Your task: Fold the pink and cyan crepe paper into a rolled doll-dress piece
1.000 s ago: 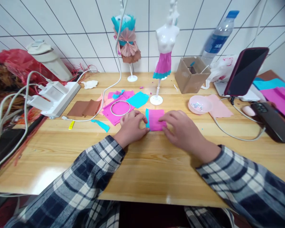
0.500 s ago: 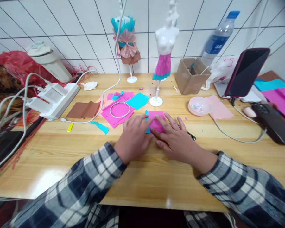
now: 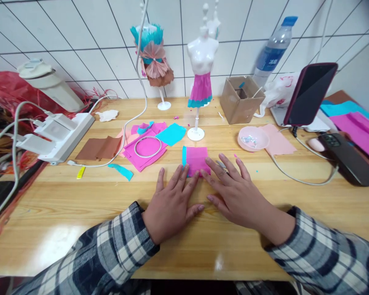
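Note:
A pink piece of crepe paper [image 3: 197,159] with a blue strip [image 3: 184,156] along its left side lies flat on the wooden table. My left hand [image 3: 172,203] is spread on the table, its fingertips touching the paper's lower left edge. Fingers apart, my right hand [image 3: 238,190] rests at the paper's lower right, with fingertips on that edge. Partly hidden behind the right fingers is a small metal-looking tool [image 3: 222,165]. Behind the paper stands a white mini mannequin [image 3: 202,55] wearing a pink skirt [image 3: 201,88] with a blue hem.
Left of the paper lie a silver ring [image 3: 148,146], a blue scrap [image 3: 121,171] and brown paper [image 3: 96,148]. A second dressed mannequin [image 3: 155,61], a cardboard box [image 3: 238,106] and a pink bowl [image 3: 246,139] stand behind. A power strip [image 3: 70,139] is left, a propped phone [image 3: 310,94] right.
My left hand has drawn back toward me off the paper and spread its fingers. My right hand has slid toward the paper's lower right edge, uncovering more of the pink piece.

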A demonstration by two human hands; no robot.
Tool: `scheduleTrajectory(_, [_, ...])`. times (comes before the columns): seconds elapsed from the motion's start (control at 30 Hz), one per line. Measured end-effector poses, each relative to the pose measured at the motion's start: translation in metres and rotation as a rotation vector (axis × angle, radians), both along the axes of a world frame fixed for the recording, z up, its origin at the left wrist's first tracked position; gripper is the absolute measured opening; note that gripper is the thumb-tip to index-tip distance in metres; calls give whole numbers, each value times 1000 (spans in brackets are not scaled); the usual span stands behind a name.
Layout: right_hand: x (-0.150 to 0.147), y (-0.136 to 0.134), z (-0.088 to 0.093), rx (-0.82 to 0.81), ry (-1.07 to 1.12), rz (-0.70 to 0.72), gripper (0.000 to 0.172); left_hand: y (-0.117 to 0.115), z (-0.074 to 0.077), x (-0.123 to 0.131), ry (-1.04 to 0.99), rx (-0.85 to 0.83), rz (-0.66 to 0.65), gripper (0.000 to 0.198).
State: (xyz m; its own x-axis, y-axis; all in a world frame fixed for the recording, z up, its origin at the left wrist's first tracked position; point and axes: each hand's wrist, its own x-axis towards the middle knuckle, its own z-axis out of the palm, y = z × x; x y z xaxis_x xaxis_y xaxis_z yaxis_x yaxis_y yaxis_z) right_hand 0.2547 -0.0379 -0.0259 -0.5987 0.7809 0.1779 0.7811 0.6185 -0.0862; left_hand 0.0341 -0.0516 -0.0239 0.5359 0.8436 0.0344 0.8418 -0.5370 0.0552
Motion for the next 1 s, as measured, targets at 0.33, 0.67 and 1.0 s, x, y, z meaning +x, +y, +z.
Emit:
scheduleTrajectory(0.33, [6,4,-3,-28,-18,-44,42,0,2,2,21,-3,27,69])
scheduleTrajectory(0.67, [24,6,1,-29,35,-153,49,5,3,-2,-11,-8,39,61])
scheduleTrajectory(1.0, [44,22,3,92,105,-278,41,21,14,2,-77,40,64,34])
